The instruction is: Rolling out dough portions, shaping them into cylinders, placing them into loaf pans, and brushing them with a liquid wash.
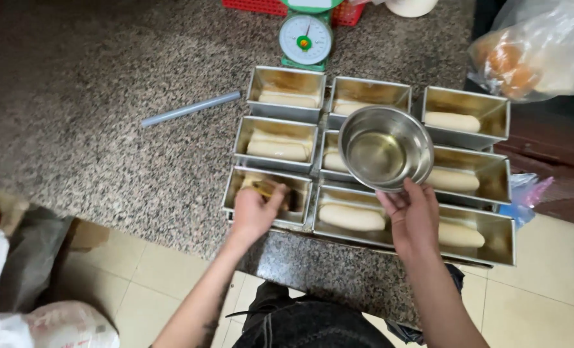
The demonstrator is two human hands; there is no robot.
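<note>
Head view shows the left hand (253, 212), fingers clamped on a brush (264, 189) in the near-left pan (267, 198), right hand (414, 216) gripping a bowl (385, 147) of liquid above dough-filled pans.

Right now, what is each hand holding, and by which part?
Right hand holds the steel bowl by its near rim. Left hand grips something in the near-left loaf tin; what it is cannot be told.
</note>
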